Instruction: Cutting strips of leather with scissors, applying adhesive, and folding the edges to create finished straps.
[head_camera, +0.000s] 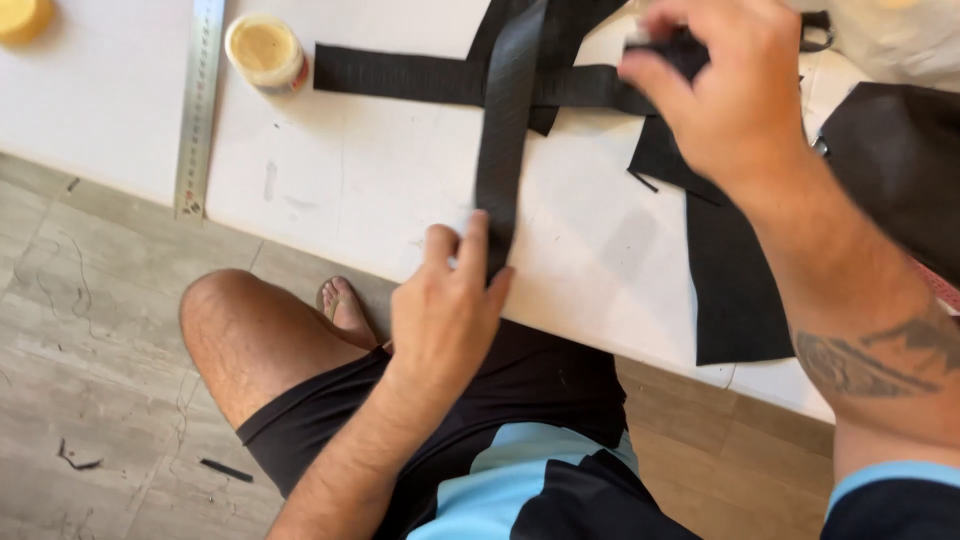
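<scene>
Black strap (503, 120) runs from the far side of the white bench (380, 180) down to its near edge, lying across another black strap (400, 75) that goes left to right. Left hand (447, 300) pinches the near end of it between thumb and fingers right at the bench edge. Right hand (715, 95) is up at the far right, fingers curled and pinched on a small dark piece where the straps meet. Black fabric sheet (735, 280) sits right of that, a steel ruler (198, 100) and a glue jar (265, 50) off to the far left.
</scene>
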